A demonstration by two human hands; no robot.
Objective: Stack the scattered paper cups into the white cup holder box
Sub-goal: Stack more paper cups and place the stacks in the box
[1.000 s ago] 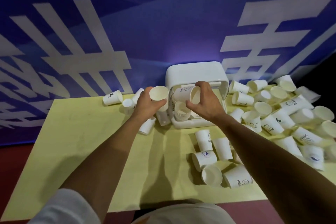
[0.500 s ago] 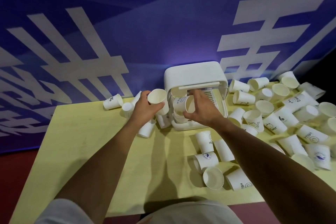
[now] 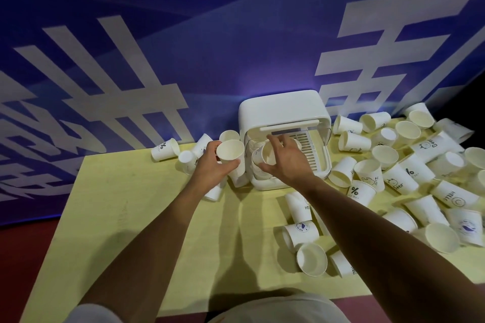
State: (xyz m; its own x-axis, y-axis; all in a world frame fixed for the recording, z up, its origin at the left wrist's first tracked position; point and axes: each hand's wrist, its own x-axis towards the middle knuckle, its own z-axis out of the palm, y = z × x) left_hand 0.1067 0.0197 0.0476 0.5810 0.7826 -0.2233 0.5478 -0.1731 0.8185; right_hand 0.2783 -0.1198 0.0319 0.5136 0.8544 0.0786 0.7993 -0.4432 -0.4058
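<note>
At our right hand (image 3: 287, 162), in the white plastic cup holder box (image 3: 280, 107), we are gripping a tilted white paper cup (image 3: 265, 158), risking a crooked jam; our left hand (image 3: 210, 168) is clutching a spare cup (image 3: 230, 152).

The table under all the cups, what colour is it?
The table is pale yellow, best seen in the head view.

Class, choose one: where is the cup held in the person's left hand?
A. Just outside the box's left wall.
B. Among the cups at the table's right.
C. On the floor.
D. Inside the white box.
A: the left hand grips the cup beside the left wall of the white box, while the right hand holds a second cup inside it.
</note>
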